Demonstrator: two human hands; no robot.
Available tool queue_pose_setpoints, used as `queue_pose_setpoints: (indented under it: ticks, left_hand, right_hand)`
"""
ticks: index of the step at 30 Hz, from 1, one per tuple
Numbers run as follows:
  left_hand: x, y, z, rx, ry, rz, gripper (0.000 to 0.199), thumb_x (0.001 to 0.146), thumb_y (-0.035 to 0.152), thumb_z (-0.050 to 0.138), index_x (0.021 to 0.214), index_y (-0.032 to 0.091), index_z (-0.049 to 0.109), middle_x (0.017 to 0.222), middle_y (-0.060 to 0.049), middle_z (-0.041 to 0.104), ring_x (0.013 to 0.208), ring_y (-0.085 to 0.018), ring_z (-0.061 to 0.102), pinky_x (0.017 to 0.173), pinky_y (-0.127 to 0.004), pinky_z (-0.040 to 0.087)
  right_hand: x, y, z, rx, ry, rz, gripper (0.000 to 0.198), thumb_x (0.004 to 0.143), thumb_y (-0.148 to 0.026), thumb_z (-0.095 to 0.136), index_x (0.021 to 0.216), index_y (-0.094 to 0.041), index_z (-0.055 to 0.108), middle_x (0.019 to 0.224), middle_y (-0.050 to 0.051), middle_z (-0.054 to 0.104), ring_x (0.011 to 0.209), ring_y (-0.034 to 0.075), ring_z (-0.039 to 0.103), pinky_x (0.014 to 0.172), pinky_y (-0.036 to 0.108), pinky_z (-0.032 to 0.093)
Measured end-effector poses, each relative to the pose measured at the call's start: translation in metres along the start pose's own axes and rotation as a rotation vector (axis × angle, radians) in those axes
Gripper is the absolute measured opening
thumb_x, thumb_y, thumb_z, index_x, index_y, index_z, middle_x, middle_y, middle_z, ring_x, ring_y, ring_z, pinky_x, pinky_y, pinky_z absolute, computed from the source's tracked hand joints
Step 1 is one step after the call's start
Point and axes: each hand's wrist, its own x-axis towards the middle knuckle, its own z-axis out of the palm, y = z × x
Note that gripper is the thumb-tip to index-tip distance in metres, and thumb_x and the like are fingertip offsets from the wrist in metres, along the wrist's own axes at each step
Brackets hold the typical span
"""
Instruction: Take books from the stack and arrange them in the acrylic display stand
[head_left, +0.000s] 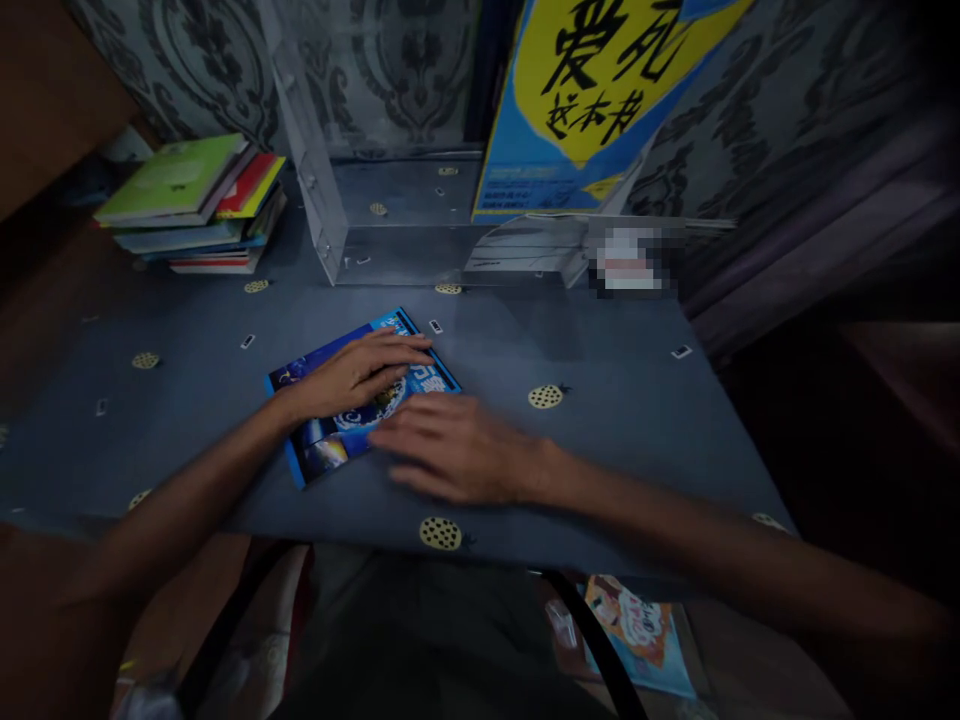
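A blue book (322,455) with a dark, picture-covered front lies at a slant on the table. Across its upper part rests my left hand (360,375), palm down with the fingers stretched out. At the book's lower right edge is my right hand (465,450), somewhat blurred, its fingers extended toward the cover. Whether the right fingertips touch the book cannot be made out. Parts of the cover are hidden under both hands.
Behind the book stands a clear acrylic rack (326,245) holding a tall blue and yellow book (502,150). A stack of books (180,185) sits at the back left. The tablecloth (600,450) has a pineapple pattern. Below the table edge lies a colourful packet (637,630).
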Motion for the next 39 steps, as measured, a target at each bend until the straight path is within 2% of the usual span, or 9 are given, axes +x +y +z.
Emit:
queue_pose_setpoints:
  ticks: [2,5,9,13,16,18,21,23,39]
  left_hand:
    - [0.001,-0.001,0.0,-0.017,0.013,-0.002,0.04,0.105,0.039,0.04,0.13,0.022,0.066,0.146,-0.009,0.062,0.141,-0.023,0.051,0.124,-0.05,0.029]
    - [0.0,0.0,0.002,-0.007,0.025,0.002,0.038,0.104,0.038,0.041,0.129,0.022,0.066,0.144,-0.01,0.063,0.141,-0.023,0.052,0.124,-0.049,0.029]
    - [-0.001,0.002,0.003,0.041,0.022,0.027,0.036,0.104,0.037,0.043,0.126,0.022,0.067,0.144,-0.01,0.063,0.14,-0.023,0.053,0.123,-0.05,0.032]
    - [-0.003,0.009,0.006,0.142,0.05,0.048,0.036,0.104,0.037,0.043,0.124,0.02,0.067,0.143,-0.012,0.063,0.139,-0.024,0.053,0.12,-0.049,0.037]
    - [-0.005,0.019,0.015,0.269,0.065,0.013,0.04,0.101,0.045,0.049,0.128,0.019,0.064,0.145,-0.013,0.061,0.14,-0.028,0.052,0.119,-0.053,0.037]
    - [-0.006,0.029,0.023,0.354,0.072,-0.03,0.047,0.098,0.05,0.054,0.132,0.02,0.061,0.147,-0.014,0.059,0.141,-0.032,0.05,0.118,-0.058,0.037]
    - [-0.005,0.041,0.034,0.479,0.105,-0.082,0.046,0.098,0.046,0.054,0.133,0.017,0.059,0.146,-0.018,0.059,0.139,-0.037,0.051,0.114,-0.061,0.041]
    - [-0.004,0.046,0.039,0.552,0.135,-0.081,0.039,0.099,0.041,0.051,0.129,0.017,0.06,0.14,-0.018,0.063,0.134,-0.036,0.055,0.111,-0.059,0.045]
    - [0.0,0.053,0.036,0.674,0.279,0.114,0.019,0.099,0.022,0.054,0.113,0.014,0.064,0.112,-0.013,0.077,0.112,-0.03,0.072,0.094,-0.046,0.061]
  right_hand:
    - [0.008,-0.014,0.015,-0.052,-0.15,-0.149,0.045,0.102,-0.041,0.054,0.14,-0.018,0.057,0.149,0.012,0.057,0.141,0.023,0.048,0.119,0.043,0.036]
    - [0.016,-0.025,0.03,-0.099,-0.254,-0.195,0.056,0.099,-0.048,0.059,0.144,-0.016,0.053,0.159,0.012,0.046,0.151,0.023,0.037,0.126,0.044,0.025]
    - [0.016,-0.024,0.031,-0.091,-0.223,-0.208,0.052,0.097,-0.045,0.062,0.137,-0.012,0.06,0.152,0.013,0.055,0.147,0.025,0.043,0.124,0.046,0.03]
    - [0.0,-0.017,0.016,-0.032,-0.106,-0.198,0.024,0.103,-0.029,0.053,0.113,-0.018,0.071,0.125,0.006,0.074,0.123,0.018,0.064,0.115,0.038,0.042]
    - [-0.021,-0.011,0.0,0.049,0.089,-0.024,0.028,0.104,-0.025,0.047,0.096,-0.018,0.073,0.093,0.006,0.078,0.09,0.016,0.072,0.093,0.032,0.054]
    - [-0.034,-0.005,-0.011,0.141,0.258,0.242,0.03,0.104,-0.028,0.047,0.09,-0.017,0.072,0.079,0.005,0.075,0.075,0.015,0.069,0.078,0.029,0.056]
    - [-0.047,0.007,-0.022,0.364,0.48,0.656,0.031,0.104,-0.037,0.048,0.093,-0.018,0.07,0.078,0.003,0.073,0.063,0.012,0.066,0.059,0.024,0.052]
    - [-0.049,0.016,-0.025,0.524,0.566,0.785,0.031,0.102,-0.042,0.049,0.1,-0.017,0.068,0.083,0.004,0.074,0.058,0.011,0.064,0.051,0.021,0.048]
    - [-0.048,0.021,-0.03,0.626,0.577,0.772,0.023,0.101,-0.029,0.046,0.112,-0.017,0.062,0.09,0.004,0.077,0.049,0.006,0.06,0.05,0.02,0.047]
